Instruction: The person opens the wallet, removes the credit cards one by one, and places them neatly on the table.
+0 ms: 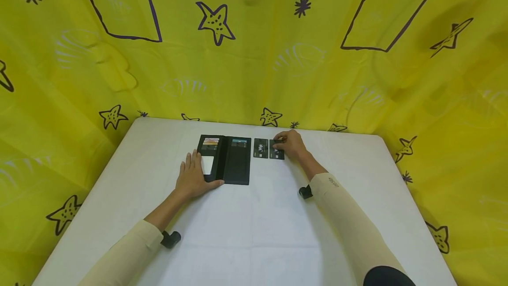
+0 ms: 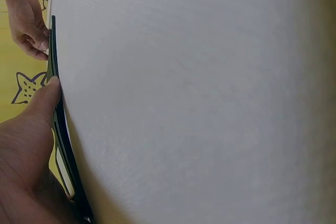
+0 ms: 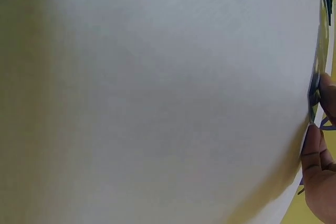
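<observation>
An opened black wallet (image 1: 237, 169) lies on the white table, with several cards (image 1: 211, 141) in its left slots and a white panel (image 1: 207, 165) below them. My left hand (image 1: 192, 180) rests on the wallet's left side, fingers extended and thumb along the near edge. In the left wrist view, that thumb (image 2: 47, 98) presses on the wallet's rim. To the wallet's right lie two black "Vip" cards side by side. The nearer one (image 1: 260, 149) is untouched. At the farther card (image 1: 277, 154), my right hand (image 1: 293, 144) pinches the upper right part between thumb and fingers, covering some of it.
The white table (image 1: 254, 220) ends at a back edge just beyond the cards. Behind it hangs a yellow curtain (image 1: 246, 65) with drawn starfish, wrapping round both sides. Small black wrist cameras (image 1: 171, 239) sit below each sleeve.
</observation>
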`<state>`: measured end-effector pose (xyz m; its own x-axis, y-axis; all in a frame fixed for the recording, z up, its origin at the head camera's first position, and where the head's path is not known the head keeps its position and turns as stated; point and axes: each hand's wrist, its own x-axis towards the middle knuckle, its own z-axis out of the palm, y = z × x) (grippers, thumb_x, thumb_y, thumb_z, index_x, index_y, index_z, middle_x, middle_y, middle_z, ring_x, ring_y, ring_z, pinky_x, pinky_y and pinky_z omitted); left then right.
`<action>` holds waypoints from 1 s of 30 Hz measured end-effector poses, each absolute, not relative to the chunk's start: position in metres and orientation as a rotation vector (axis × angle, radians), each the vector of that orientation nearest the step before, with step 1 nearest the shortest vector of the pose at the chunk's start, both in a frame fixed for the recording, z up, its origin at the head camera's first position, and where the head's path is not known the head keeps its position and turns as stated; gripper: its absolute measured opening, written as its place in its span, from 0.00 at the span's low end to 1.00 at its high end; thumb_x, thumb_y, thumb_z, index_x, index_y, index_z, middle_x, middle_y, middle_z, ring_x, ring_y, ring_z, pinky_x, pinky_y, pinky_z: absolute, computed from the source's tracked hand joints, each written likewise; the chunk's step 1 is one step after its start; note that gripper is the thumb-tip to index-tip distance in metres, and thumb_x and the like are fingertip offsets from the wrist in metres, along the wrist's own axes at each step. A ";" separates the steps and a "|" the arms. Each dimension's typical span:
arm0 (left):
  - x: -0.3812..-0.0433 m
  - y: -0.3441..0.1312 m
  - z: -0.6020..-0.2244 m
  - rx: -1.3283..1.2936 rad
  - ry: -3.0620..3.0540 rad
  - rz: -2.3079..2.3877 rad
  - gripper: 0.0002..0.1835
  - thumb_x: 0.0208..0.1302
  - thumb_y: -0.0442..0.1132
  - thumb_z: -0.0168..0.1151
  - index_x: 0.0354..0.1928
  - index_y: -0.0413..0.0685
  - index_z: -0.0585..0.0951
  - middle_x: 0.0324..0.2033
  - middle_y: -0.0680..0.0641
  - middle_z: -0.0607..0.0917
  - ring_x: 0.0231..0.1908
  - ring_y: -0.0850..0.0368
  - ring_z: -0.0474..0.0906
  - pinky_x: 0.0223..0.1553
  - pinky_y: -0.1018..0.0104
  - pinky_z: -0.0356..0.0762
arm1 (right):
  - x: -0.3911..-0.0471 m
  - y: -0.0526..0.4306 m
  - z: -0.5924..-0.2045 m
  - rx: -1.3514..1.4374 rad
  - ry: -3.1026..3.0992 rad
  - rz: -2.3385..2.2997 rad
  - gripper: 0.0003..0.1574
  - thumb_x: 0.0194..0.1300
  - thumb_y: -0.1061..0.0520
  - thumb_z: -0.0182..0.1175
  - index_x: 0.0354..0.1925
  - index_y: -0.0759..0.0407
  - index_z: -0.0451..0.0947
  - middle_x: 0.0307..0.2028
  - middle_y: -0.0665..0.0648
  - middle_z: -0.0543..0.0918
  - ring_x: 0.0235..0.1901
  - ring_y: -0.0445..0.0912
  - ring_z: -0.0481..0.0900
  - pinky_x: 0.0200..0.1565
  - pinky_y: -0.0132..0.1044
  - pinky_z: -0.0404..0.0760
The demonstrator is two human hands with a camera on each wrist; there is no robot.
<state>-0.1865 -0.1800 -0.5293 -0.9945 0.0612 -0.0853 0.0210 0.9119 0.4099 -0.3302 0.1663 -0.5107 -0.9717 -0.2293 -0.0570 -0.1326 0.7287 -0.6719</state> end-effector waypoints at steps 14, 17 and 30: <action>-0.188 -0.181 -0.533 0.069 2.972 0.625 0.71 0.55 0.67 0.74 0.80 0.25 0.45 0.81 0.28 0.41 0.80 0.30 0.34 0.78 0.37 0.34 | -0.329 0.154 -0.505 -0.138 2.837 -1.155 0.24 0.70 0.51 0.72 0.56 0.64 0.85 0.59 0.67 0.81 0.58 0.60 0.77 0.61 0.54 0.78; -0.188 -0.181 -0.533 0.067 2.976 0.618 0.71 0.55 0.68 0.74 0.80 0.25 0.45 0.81 0.28 0.41 0.80 0.30 0.35 0.78 0.37 0.35 | -0.330 0.149 -0.504 -0.142 2.860 -1.217 0.22 0.69 0.52 0.71 0.55 0.65 0.86 0.57 0.67 0.83 0.57 0.61 0.78 0.59 0.54 0.79; -0.187 -0.181 -0.532 0.077 2.978 0.616 0.71 0.56 0.68 0.74 0.80 0.24 0.45 0.81 0.28 0.42 0.80 0.30 0.35 0.78 0.37 0.35 | -0.320 0.120 -0.498 -0.288 2.805 -1.286 0.14 0.74 0.55 0.67 0.50 0.64 0.89 0.46 0.62 0.87 0.47 0.56 0.81 0.49 0.48 0.82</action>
